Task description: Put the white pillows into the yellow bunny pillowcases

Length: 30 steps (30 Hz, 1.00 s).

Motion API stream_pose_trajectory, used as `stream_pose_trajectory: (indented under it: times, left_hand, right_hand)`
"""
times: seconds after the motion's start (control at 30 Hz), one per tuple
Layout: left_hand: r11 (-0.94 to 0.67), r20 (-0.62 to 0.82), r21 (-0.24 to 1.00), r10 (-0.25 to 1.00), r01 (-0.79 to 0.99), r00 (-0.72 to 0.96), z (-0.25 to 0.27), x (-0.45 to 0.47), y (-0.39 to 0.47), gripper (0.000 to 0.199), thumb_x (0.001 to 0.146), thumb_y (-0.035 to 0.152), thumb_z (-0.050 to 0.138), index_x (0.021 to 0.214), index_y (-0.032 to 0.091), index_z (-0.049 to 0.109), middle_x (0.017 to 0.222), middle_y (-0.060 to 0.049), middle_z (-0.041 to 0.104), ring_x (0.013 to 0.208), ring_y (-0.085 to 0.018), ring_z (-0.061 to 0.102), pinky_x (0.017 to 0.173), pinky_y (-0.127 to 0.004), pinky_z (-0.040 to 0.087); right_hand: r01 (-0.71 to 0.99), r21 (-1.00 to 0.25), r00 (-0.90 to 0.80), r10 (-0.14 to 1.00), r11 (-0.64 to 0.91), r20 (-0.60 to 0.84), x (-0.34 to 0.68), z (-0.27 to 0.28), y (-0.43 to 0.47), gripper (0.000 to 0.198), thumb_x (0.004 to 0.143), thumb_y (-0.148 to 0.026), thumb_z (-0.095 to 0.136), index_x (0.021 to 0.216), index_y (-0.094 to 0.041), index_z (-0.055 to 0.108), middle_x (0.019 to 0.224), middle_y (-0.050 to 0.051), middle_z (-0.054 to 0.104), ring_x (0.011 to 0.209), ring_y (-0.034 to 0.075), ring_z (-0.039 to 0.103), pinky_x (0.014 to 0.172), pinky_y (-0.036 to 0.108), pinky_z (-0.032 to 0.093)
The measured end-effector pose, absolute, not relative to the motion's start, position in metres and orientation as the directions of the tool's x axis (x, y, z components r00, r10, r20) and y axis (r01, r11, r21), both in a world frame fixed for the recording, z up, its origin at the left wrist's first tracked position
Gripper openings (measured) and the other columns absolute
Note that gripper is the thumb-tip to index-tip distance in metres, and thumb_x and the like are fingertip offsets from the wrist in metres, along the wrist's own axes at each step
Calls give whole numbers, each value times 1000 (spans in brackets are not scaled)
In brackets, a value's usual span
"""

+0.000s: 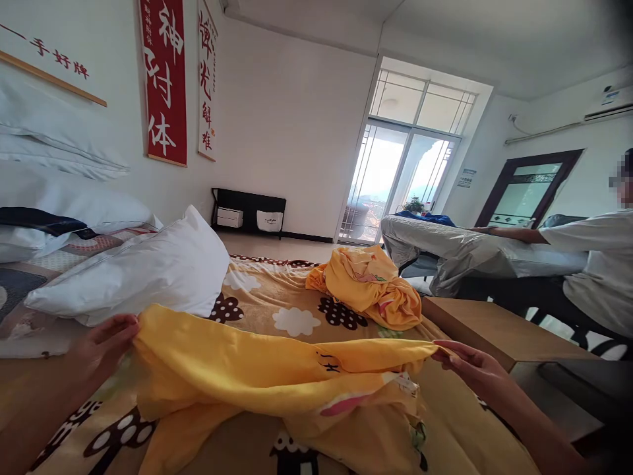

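Observation:
A yellow printed pillowcase (237,349) hangs stretched between my two hands over the bed, sagging in folds. My left hand (111,340) pinches its left corner between thumb and fingers. At the opposite corner, my right hand (465,363) has a similar pinch on the cloth. A small white label (406,382) and part of a pink print show near its right end. Below lies a tan blanket (267,297) with cloud and dotted patterns. Just beyond my left hand rests a white pillow (143,270).
A crumpled heap of yellow printed bedding (363,280) lies farther back on the blanket. More white pillows (64,191) are piled at the left. A cardboard box (494,326) stands at the right, near a covered table (445,247) where another person (601,264) sits.

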State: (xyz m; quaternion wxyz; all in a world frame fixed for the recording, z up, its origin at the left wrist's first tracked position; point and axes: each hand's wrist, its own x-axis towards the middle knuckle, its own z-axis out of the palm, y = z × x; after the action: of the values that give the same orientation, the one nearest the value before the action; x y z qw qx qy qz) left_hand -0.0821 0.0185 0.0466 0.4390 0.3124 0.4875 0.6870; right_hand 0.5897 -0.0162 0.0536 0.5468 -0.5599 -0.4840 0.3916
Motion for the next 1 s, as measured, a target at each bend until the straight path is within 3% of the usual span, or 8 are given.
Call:
stream_pose_trajectory:
  times: [0.1,0.2,0.33,0.53,0.7,0.8,0.9,1.0]
  left_hand:
    - [-115,-25,944,908,-308,-417,55,-84,13,48,30,28,87,75,27,69,78,3,64,72,-14,60,52,-14,52]
    - [-90,-48,951,902,-297,-429,62,-84,8,63,25,29,90,85,28,71,83,2,67,78,-15,61,54,-12,53]
    - [-69,-79,956,874,-285,-479,65,-87,7,79,17,33,92,93,29,70,79,4,66,79,-14,60,56,-9,53]
    - [-85,-46,967,867,-239,-496,51,-106,13,86,15,28,91,98,31,68,86,5,67,78,-13,61,57,-10,54]
    - [-91,-49,965,857,-245,-514,54,-108,14,79,20,26,90,96,28,68,99,3,67,83,-15,62,57,-12,55]
    - [-116,-36,961,847,-250,-530,66,-103,13,65,22,23,89,84,24,67,93,2,67,79,-15,60,54,-13,54]
    - [-217,62,954,820,-208,-569,80,-105,17,52,26,23,87,72,21,63,82,3,64,74,-12,57,52,-12,52]
    - [-329,202,939,759,-97,-619,91,-121,27,52,32,27,87,77,20,61,85,4,63,76,-10,56,56,-9,51]
  right_hand:
    - [202,-977,263,958,62,115,583,58,-18,50,47,-42,87,91,-23,75,96,10,73,93,27,66,82,33,54]
    - [269,-962,379,912,50,154,580,61,-17,47,48,-52,83,82,-20,76,82,10,73,82,25,67,73,31,55]
    - [211,-967,470,852,144,229,583,62,-16,45,45,-56,83,71,-20,75,73,8,71,68,20,63,60,26,54]
    - [33,-966,576,785,258,229,583,67,-19,38,35,-45,87,60,-20,73,62,4,64,60,14,56,51,18,50]
    - [26,-941,602,746,338,284,579,77,-22,31,37,-38,85,63,-24,74,66,2,63,58,14,56,50,20,52]
    - [91,-952,578,763,293,290,580,89,-20,25,41,-38,81,62,-27,73,68,2,64,59,17,58,51,24,54]
    - [187,-959,598,750,211,282,579,110,-18,24,43,-39,77,62,-25,70,69,4,66,62,21,61,52,28,56]
    - [341,-928,569,754,149,329,572,136,-21,28,47,-43,73,65,-23,68,71,6,69,68,23,64,56,29,55]
